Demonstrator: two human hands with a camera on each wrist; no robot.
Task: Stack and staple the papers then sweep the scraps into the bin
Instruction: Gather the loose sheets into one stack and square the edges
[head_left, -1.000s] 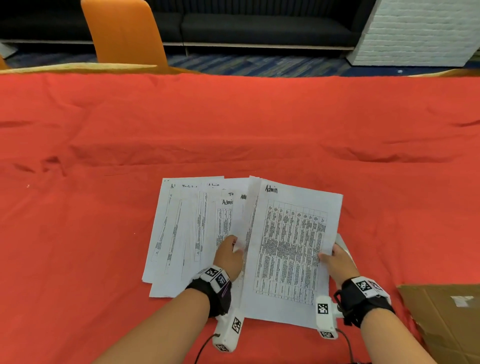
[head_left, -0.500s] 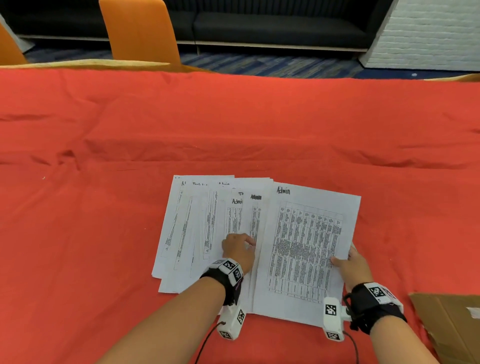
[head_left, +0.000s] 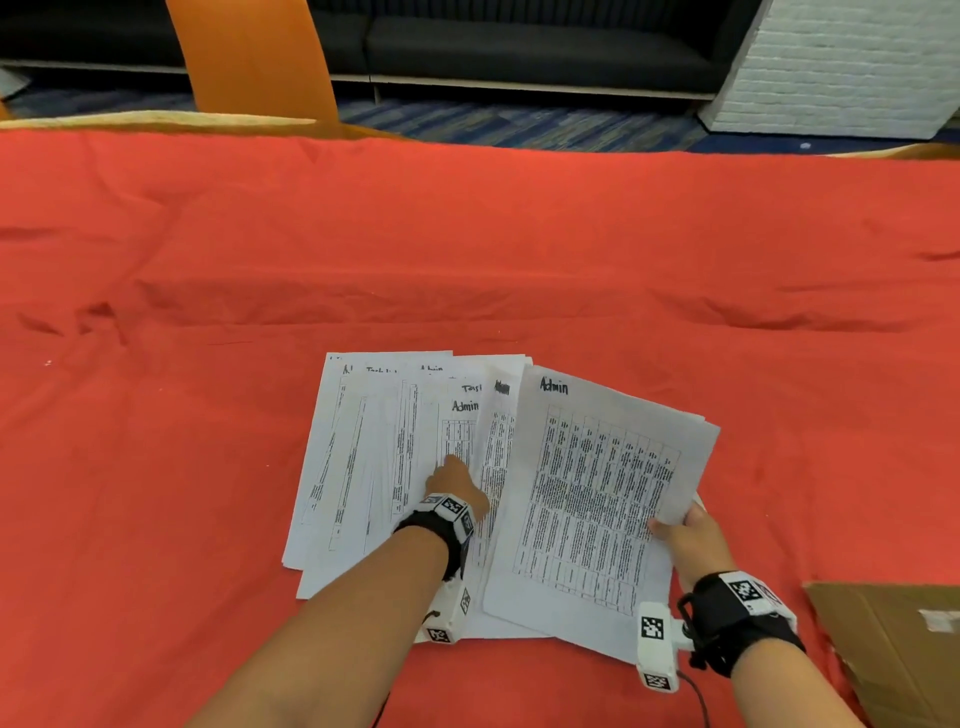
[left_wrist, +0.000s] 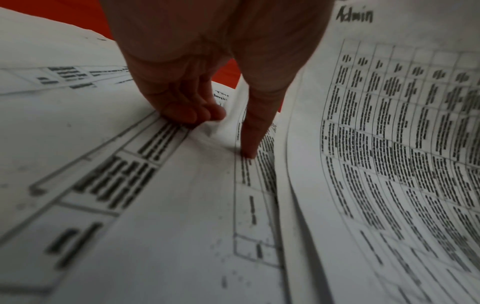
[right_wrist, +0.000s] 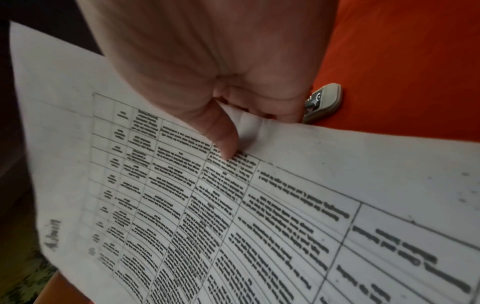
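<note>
While the sheets still lay fanned across the red-draped worktop (head_left: 467, 234), the right hand (head_left: 691, 535) pinched the right edge of the top sheet (head_left: 597, 493), thumb on its printed face and fingers curled beneath, holding that side raised off the cloth. The left hand (head_left: 457, 483) pressed down on the papers (head_left: 374, 467) spread to the left, fingertips (left_wrist: 192, 115) bunched together on one page and the thumb planted apart on the next, so it was flattening rather than gripping. A stapler (right_wrist: 322, 100) lay just beyond the right hand, partly hidden by it. A cardboard box (head_left: 893, 644), probably the bin, sat at the near right.

Judging by the spread, the stacking step was barely begun. To do it well, the left hand would best draw the fanned pages together under the raised sheet, then both hands stand the pile on edge and tap it square before any staple goes in; loose sheets on wrinkled cloth could slide or crease.

Handwritten in black at the head of the top sheet was "Admin", repeated on at least two pages beneath; another heading began "Tas", its remainder covered. Table text was too small to read. No scraps could be made out.
</note>
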